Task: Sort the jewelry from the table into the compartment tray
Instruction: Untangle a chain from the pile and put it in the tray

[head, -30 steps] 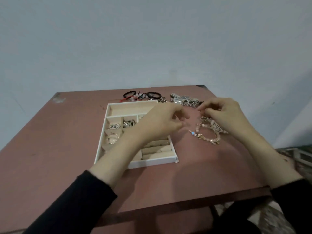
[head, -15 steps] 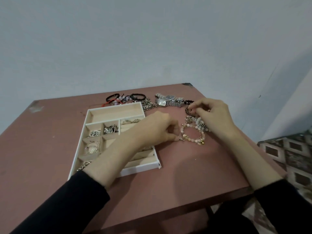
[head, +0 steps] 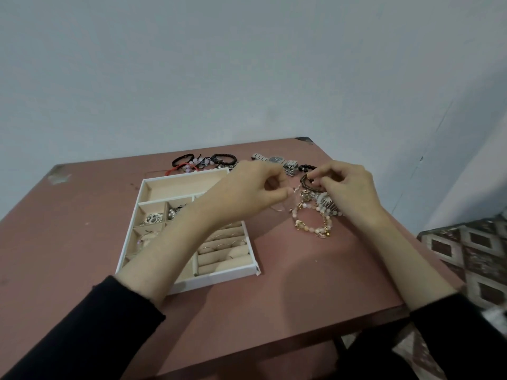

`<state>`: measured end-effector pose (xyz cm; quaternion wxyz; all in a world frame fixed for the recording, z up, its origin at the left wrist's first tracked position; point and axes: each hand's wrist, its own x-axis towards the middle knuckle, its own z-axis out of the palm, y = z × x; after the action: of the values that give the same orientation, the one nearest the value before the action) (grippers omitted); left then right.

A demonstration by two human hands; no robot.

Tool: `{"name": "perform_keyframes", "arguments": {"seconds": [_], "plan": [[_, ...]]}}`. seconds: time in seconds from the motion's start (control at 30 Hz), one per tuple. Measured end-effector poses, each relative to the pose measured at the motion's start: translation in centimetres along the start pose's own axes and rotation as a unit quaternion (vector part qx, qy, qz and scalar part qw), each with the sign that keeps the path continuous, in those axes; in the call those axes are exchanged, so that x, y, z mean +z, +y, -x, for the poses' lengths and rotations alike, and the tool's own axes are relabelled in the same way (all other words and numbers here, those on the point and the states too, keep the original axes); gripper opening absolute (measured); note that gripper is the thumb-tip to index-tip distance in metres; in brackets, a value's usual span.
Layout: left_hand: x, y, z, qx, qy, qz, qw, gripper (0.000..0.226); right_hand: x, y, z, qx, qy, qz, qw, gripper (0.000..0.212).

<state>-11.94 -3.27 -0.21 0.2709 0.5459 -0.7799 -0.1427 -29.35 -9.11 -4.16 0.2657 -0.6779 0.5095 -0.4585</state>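
Head view: thin chain [head: 295, 188], apparently, between fingertip pinches of left hand [head: 252, 187] and right hand [head: 348, 185], beside tray [head: 225, 273]

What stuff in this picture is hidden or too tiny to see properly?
- Head view, left forearm: it covers the compartment tray's middle compartments, so their contents are hidden.
- Head view, thin strand pinched by the left hand: too small and blurred to name.
- Head view, right hand: it covers part of the jewelry pile; whether its fingers grip the dark bracelet is unclear.
- Head view, wristwatch: dial too small to read.
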Motion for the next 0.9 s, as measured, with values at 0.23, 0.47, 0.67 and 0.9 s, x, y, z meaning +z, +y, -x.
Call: {"name": "perform_keyframes", "arguments": {"seconds": [0.23, 0.47, 0.67, 0.9], "plan": [[-1.2, 0.9, -0.3, -0.042, 0.104, 0.146, 0.983, 0.015, 0.0, 1.0, -0.3, -0.049, -0.04, 0.114, 0.991, 0.024], [-2.1, 1.6, -0.5, -0.054, 0.136, 0.179, 0.973, 0.013, -0.9, -0.1, -0.7, -0.111, -0.148, 0.342, 0.921, 0.02], [-2.2, 1.6, -0.3, -0.059, 0.133, 0.166, 0.975, 0.011, -0.8, -0.9, -1.4, -0.145, -0.175, 0.392, 0.891, 0.018], [-2.1, 1.2, 0.0, -0.066, 0.134, 0.16, 0.976, 0.012, -0.1, -0.4, -2.2, -0.166, -0.152, 0.375, 0.899, 0.012]]}}
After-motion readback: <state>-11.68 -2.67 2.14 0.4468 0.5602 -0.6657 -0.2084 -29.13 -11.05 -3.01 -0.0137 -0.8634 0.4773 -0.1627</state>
